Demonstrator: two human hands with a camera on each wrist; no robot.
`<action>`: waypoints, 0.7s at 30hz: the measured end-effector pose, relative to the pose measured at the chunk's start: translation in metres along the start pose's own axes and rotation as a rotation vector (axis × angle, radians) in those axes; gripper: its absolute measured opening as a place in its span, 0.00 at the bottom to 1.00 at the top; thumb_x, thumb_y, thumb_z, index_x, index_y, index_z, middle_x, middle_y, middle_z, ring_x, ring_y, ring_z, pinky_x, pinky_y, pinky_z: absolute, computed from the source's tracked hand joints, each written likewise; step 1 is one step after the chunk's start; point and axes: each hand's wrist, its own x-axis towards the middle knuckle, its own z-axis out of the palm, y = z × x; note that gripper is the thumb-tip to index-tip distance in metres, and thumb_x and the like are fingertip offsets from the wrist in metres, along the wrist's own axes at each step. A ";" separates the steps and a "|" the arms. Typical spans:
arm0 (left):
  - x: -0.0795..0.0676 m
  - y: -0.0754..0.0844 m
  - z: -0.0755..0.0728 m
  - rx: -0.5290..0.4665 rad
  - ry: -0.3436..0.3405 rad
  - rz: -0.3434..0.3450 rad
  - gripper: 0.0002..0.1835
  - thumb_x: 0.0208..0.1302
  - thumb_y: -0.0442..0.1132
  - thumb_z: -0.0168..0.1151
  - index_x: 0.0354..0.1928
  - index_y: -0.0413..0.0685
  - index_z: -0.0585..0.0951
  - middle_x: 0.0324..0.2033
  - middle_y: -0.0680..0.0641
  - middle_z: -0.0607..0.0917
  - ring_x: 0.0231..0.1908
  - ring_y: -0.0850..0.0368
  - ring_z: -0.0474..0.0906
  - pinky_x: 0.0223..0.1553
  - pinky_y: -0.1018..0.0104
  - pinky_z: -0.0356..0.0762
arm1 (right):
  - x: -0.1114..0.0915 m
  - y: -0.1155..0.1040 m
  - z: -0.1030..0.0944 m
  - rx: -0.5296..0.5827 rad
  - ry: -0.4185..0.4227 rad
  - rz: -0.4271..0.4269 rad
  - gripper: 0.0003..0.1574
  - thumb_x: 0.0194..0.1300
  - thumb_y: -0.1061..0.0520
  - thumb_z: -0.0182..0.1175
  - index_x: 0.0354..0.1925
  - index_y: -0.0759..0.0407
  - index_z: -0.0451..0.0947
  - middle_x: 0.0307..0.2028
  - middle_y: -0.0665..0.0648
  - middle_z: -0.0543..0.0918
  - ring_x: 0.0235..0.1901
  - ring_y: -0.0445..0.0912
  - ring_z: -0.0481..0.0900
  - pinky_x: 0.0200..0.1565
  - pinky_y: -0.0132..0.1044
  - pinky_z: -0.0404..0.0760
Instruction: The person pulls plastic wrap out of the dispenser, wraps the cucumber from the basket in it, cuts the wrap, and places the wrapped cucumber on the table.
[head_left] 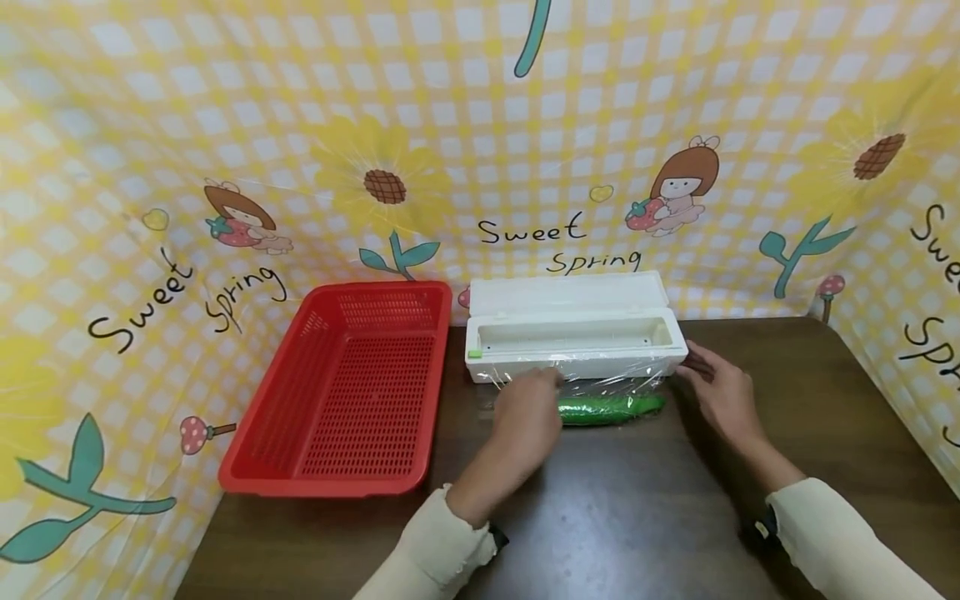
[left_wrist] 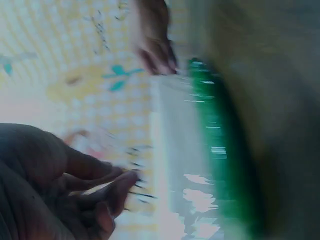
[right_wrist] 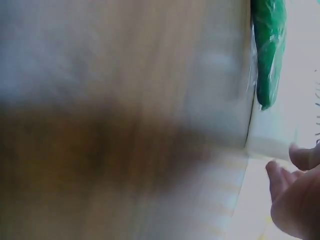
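A white cling film dispenser (head_left: pixel 577 367) stands with its lid (head_left: pixel 566 293) raised. Clear film (head_left: pixel 615 386) reaches from its front over a green cucumber (head_left: pixel 609 409) on the table. My left hand (head_left: pixel 525 417) is over the film at the cucumber's left end, fingers curled. In the left wrist view that hand (left_wrist: pixel 65 185) has thumb and fingertips close together, with nothing visible between them. At the dispenser's right end, my right hand (head_left: pixel 722 396) grips the box. The right wrist view catches this hand (right_wrist: pixel 297 192) at the frame edge, beyond the wrapped cucumber (right_wrist: pixel 270 55).
To the left a red plastic basket (head_left: pixel 367 408) stands beside the dispenser. A small green piece (head_left: pixel 475 354) sits at the dispenser's left front corner. Behind everything hangs a yellow checked cloth (head_left: pixel 480 167), close to the back edge of the dark wooden table (head_left: pixel 600 517).
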 end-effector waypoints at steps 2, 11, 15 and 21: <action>-0.001 -0.015 0.014 -0.130 0.077 -0.134 0.10 0.58 0.33 0.62 0.43 0.44 0.80 0.36 0.47 0.82 0.39 0.51 0.77 0.38 0.61 0.75 | -0.006 -0.003 -0.001 -0.018 0.009 0.061 0.28 0.70 0.49 0.55 0.61 0.63 0.71 0.51 0.64 0.82 0.50 0.55 0.80 0.48 0.44 0.79; 0.004 -0.067 0.048 -0.588 0.371 -0.558 0.21 0.59 0.30 0.58 0.52 0.33 0.64 0.46 0.35 0.69 0.50 0.40 0.67 0.57 0.48 0.65 | -0.015 -0.015 0.001 0.116 -0.045 0.218 0.33 0.65 0.39 0.58 0.55 0.64 0.69 0.50 0.62 0.79 0.41 0.33 0.73 0.37 0.19 0.72; 0.006 -0.075 0.051 -0.685 0.379 -0.600 0.19 0.63 0.30 0.55 0.53 0.36 0.63 0.42 0.38 0.74 0.43 0.46 0.73 0.49 0.53 0.71 | -0.015 -0.019 0.004 0.205 -0.059 0.264 0.35 0.65 0.42 0.59 0.56 0.66 0.67 0.51 0.63 0.77 0.39 0.28 0.72 0.37 0.20 0.73; 0.008 -0.077 0.049 -0.682 0.376 -0.611 0.14 0.65 0.33 0.55 0.51 0.42 0.67 0.32 0.47 0.81 0.31 0.52 0.76 0.36 0.57 0.73 | -0.011 -0.025 0.011 0.273 -0.051 0.264 0.33 0.63 0.44 0.62 0.55 0.67 0.69 0.40 0.52 0.80 0.35 0.29 0.73 0.36 0.21 0.73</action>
